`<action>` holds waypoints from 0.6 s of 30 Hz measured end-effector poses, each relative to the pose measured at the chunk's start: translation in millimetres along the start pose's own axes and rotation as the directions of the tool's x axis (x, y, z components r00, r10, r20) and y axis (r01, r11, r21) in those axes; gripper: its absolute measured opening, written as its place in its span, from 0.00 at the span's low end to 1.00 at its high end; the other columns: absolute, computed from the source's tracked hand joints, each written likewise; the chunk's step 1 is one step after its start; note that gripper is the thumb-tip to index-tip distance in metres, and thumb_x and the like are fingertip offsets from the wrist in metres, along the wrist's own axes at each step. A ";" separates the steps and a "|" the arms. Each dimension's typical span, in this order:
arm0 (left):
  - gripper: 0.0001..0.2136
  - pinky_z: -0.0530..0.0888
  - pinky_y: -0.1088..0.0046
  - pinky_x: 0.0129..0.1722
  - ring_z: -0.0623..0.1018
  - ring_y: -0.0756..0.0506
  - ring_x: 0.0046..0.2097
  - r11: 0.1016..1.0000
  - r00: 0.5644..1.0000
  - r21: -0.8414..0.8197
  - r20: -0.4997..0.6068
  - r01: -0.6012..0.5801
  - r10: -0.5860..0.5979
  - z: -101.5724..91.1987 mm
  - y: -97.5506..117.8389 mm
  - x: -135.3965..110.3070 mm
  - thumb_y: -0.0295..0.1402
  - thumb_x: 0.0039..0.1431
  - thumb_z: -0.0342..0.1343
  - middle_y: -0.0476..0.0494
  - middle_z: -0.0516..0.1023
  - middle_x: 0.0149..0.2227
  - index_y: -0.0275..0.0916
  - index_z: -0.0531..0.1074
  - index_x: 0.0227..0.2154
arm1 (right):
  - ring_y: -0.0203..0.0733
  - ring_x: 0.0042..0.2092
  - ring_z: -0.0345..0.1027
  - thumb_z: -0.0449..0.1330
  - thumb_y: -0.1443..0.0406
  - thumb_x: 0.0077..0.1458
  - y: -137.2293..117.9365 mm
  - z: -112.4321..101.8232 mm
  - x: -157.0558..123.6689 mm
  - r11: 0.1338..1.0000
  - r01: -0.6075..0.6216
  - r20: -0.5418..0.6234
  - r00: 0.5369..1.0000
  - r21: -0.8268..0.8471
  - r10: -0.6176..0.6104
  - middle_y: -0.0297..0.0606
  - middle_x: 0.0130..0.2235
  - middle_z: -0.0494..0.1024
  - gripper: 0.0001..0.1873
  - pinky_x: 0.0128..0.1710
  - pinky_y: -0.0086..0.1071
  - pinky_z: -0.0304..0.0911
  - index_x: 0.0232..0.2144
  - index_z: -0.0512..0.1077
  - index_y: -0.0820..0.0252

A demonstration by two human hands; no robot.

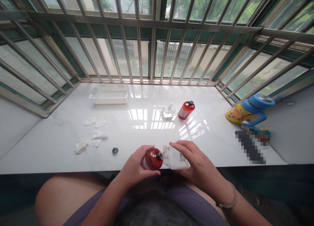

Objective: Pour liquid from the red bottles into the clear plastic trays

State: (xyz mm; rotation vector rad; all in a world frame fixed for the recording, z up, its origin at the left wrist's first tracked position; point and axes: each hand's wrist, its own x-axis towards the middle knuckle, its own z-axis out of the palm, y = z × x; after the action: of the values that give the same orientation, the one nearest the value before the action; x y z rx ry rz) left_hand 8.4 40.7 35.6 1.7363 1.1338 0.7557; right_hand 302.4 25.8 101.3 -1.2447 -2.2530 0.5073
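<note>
Red bottle (152, 159) is being gripped by left hand (136, 165), fingers wrapped round the body, hand narrow on it. Bottle is being held near horizontal, black neck pointing right. Clear bottle (175, 158) is being held by right hand (193, 157), fingers lying over its top side, hand narrow on it too. Clear bottle is being tilted, its neck pointing left and meeting the red bottle's neck, just above the front edge of the sill (49, 147). Whether anything is being transferred cannot be told; the joint is small and partly hidden. White fill is being shown inside the clear bottle, its nature unclear.

Bracelet (227, 199) is being worn on the right wrist. Both forearms are being held over the lap, above shorts (193, 206).

Nearest to left hand, a small dark round cap (115, 150) is lying on the sill. Crumpled wipes (90, 141) are lying further left, with a second pile (95, 122) behind them. White plastic basket (109, 94) is sitting at the back left. Small clear bottle (168, 110) and a second red bottle (186, 110) are standing at the back, just beside each other. Blue and yellow cup (250, 110) is lying on its side to the right, beside a pixelated object (250, 147). Window bars (147, 23) are running behind the sill.
</note>
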 end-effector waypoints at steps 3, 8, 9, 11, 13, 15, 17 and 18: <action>0.40 0.77 0.55 0.65 0.81 0.34 0.62 1.000 1.000 0.001 -0.003 -0.002 0.002 -0.1 -0.8 0.5 0.45 0.49 0.81 0.41 0.79 0.62 0.49 0.71 0.64 | 0.55 0.61 0.72 0.69 0.75 0.57 -0.2 -0.1 0.1 1.000 0.002 -0.006 1.000 0.001 -0.002 0.46 0.61 0.74 0.45 0.61 0.51 0.76 0.72 0.63 0.46; 0.40 0.77 0.54 0.66 0.81 0.34 0.62 1.000 1.000 -0.009 0.000 0.004 -0.004 -0.2 -1.5 0.8 0.45 0.49 0.81 0.40 0.79 0.62 0.49 0.71 0.64 | 0.56 0.61 0.73 0.69 0.74 0.57 -0.1 0.0 0.4 1.000 0.001 -0.025 1.000 0.000 -0.001 0.46 0.61 0.75 0.43 0.60 0.52 0.77 0.71 0.65 0.45; 0.40 0.77 0.54 0.66 0.80 0.34 0.62 1.000 1.000 -0.012 0.002 0.005 -0.005 -0.3 -1.3 0.8 0.45 0.49 0.81 0.40 0.79 0.62 0.49 0.71 0.64 | 0.56 0.61 0.73 0.69 0.73 0.57 -0.1 -0.1 0.5 1.000 0.001 -0.026 1.000 0.000 -0.001 0.47 0.60 0.75 0.43 0.60 0.52 0.77 0.71 0.66 0.45; 0.40 0.77 0.53 0.66 0.80 0.34 0.62 1.000 1.000 -0.015 0.004 0.005 -0.005 -0.4 -0.4 0.9 0.45 0.49 0.81 0.39 0.79 0.63 0.49 0.71 0.64 | 0.56 0.60 0.73 0.69 0.73 0.58 -0.2 -0.3 0.7 1.000 0.004 -0.026 1.000 -0.005 -0.005 0.47 0.60 0.75 0.42 0.60 0.52 0.77 0.71 0.65 0.46; 0.40 0.77 0.52 0.66 0.80 0.33 0.62 1.000 1.000 -0.017 0.005 0.007 -0.007 -0.4 0.6 0.9 0.44 0.49 0.81 0.39 0.79 0.63 0.48 0.71 0.64 | 0.56 0.60 0.73 0.69 0.73 0.58 -0.6 -0.7 0.8 1.000 0.009 -0.024 1.000 -0.014 -0.010 0.47 0.60 0.75 0.42 0.60 0.53 0.77 0.71 0.65 0.46; 0.40 0.77 0.51 0.66 0.80 0.33 0.62 1.000 1.000 -0.019 0.007 0.011 -0.010 -0.5 1.3 0.9 0.44 0.49 0.81 0.39 0.79 0.63 0.49 0.71 0.64 | 0.56 0.60 0.73 0.69 0.73 0.59 -1.3 -1.2 0.9 1.000 0.013 -0.026 1.000 -0.022 -0.013 0.47 0.60 0.75 0.42 0.59 0.53 0.77 0.71 0.65 0.46; 0.40 0.77 0.51 0.66 0.80 0.33 0.62 1.000 1.000 -0.021 0.006 0.011 -0.011 -0.5 1.5 0.9 0.43 0.49 0.81 0.39 0.79 0.62 0.49 0.71 0.63 | 0.56 0.60 0.74 0.69 0.73 0.59 -1.9 -1.5 1.0 1.000 0.013 -0.035 0.999 -0.025 -0.014 0.47 0.60 0.75 0.41 0.59 0.53 0.78 0.71 0.65 0.45; 0.39 0.77 0.51 0.66 0.80 0.33 0.62 1.000 1.000 -0.022 0.006 0.011 -0.011 -0.5 1.4 0.9 0.43 0.49 0.81 0.39 0.79 0.62 0.49 0.71 0.63 | 0.56 0.60 0.74 0.69 0.72 0.59 -2.2 -1.7 1.0 1.000 0.014 -0.040 0.999 -0.025 -0.015 0.47 0.60 0.75 0.41 0.59 0.53 0.78 0.70 0.66 0.45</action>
State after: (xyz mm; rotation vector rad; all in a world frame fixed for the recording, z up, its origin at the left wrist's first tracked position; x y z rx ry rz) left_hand 8.8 41.4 37.0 1.7117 1.1260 0.7535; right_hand 301.4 25.7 104.1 -1.2394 -2.2395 0.4468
